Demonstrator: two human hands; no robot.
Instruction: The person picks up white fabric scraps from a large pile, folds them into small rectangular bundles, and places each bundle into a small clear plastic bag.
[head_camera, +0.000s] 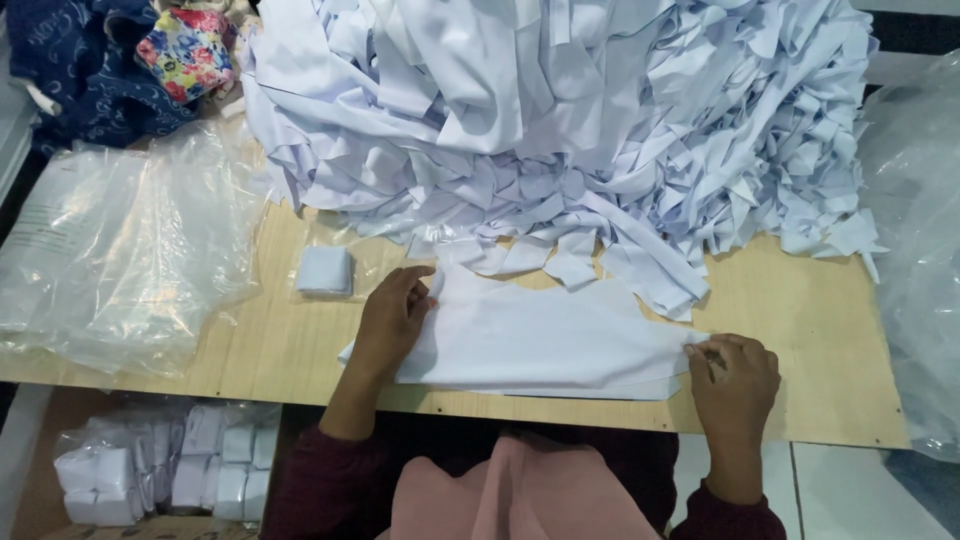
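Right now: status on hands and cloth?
Left hand flat on white cloth. Right hand pinching its right end. Cloth flat on board. Strip pile touches its far edge.

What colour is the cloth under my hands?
White cloth piece, plain with no pattern, clearest in the head view.

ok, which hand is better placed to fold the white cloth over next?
Probably the right hand: it pinches the end of the white cloth at its edge, free to carry it across. The left hand lies flat on the other end, better suited to pinning it on the wooden board.
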